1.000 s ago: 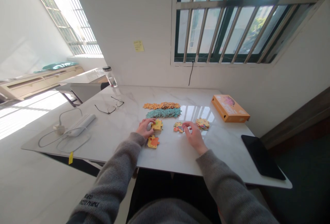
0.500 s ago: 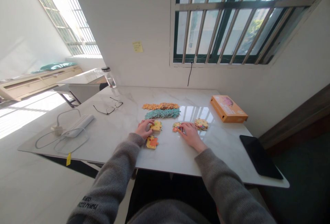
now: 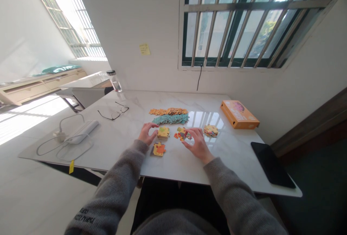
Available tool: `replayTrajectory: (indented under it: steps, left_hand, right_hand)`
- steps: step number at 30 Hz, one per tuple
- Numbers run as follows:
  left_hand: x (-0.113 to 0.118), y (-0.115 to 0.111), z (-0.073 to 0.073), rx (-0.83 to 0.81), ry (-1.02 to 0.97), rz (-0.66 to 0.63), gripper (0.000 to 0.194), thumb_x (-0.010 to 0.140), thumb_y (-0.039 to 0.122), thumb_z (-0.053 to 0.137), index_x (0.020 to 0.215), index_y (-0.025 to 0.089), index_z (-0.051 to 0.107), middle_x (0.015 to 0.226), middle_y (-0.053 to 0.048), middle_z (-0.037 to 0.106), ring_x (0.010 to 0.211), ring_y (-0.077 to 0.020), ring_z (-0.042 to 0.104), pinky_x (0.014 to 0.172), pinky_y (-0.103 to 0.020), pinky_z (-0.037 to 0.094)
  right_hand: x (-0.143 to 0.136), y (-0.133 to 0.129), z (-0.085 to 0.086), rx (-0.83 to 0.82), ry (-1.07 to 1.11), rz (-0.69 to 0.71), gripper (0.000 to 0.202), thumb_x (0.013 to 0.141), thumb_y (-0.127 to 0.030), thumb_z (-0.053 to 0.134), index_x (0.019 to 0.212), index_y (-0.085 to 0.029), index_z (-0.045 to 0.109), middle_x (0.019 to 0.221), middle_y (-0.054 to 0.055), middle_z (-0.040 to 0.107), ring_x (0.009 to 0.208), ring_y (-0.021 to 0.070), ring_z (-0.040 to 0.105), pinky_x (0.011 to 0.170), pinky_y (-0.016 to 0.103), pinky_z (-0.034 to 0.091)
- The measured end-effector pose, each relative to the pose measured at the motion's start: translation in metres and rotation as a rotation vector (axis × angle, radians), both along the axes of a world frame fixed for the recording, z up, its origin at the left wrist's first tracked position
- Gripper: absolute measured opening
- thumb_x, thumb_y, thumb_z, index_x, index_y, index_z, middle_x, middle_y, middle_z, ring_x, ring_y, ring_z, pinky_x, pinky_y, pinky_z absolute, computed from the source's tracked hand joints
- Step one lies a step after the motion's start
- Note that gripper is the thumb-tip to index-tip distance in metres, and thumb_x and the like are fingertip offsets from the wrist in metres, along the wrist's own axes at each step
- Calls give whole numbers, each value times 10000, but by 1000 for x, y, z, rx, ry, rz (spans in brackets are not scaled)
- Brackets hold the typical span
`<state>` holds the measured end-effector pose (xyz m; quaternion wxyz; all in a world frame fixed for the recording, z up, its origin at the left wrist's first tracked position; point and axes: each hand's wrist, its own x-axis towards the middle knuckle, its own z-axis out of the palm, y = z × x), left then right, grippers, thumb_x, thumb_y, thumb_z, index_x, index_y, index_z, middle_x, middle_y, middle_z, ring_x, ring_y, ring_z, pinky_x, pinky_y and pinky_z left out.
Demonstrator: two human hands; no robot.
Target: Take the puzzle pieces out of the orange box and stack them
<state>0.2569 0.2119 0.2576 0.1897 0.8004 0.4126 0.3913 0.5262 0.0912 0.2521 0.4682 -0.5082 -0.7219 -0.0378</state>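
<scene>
My left hand (image 3: 148, 133) is open with fingers apart, just left of a small stack of yellow jigsaw puzzle pieces (image 3: 163, 133). Nearer to me lies a yellow-and-orange puzzle piece (image 3: 159, 149), perhaps more than one. My right hand (image 3: 200, 144) has thumb and fingers around a few colourful puzzle pieces (image 3: 180, 133) right of the stack; the fingers partly cover them. To the right of that hand sits another pile of yellow puzzle pieces (image 3: 211, 130). Beyond both hands run a teal row of pieces (image 3: 171, 119) and an orange row of pieces (image 3: 169, 111).
An orange box (image 3: 240, 114) stands at the back right of the white table (image 3: 121, 141), with a black tablet (image 3: 272, 164) at the right edge. Eyeglasses (image 3: 115, 114), a white power strip (image 3: 82, 132) with its cable, and a bottle (image 3: 114, 81) are on the left.
My left hand has drawn back slightly left, off the yellow stack. My right hand and the colourful pieces have shifted a little left, toward the stack, and more of those pieces shows.
</scene>
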Motion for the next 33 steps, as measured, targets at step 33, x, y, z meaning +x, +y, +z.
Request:
replayTrajectory:
  steps: [33]
  left_hand:
    - [56,-65,17,260,217,-207,351,836,372,655,1164,248,656,1148,-87,662,1083,-280,563,957,-443,424]
  right_hand:
    - [-14,-1,-1,-327,591,158,290,881,-400,617,1099,-209,617,765,26,702,749,204,689,769,371,558]
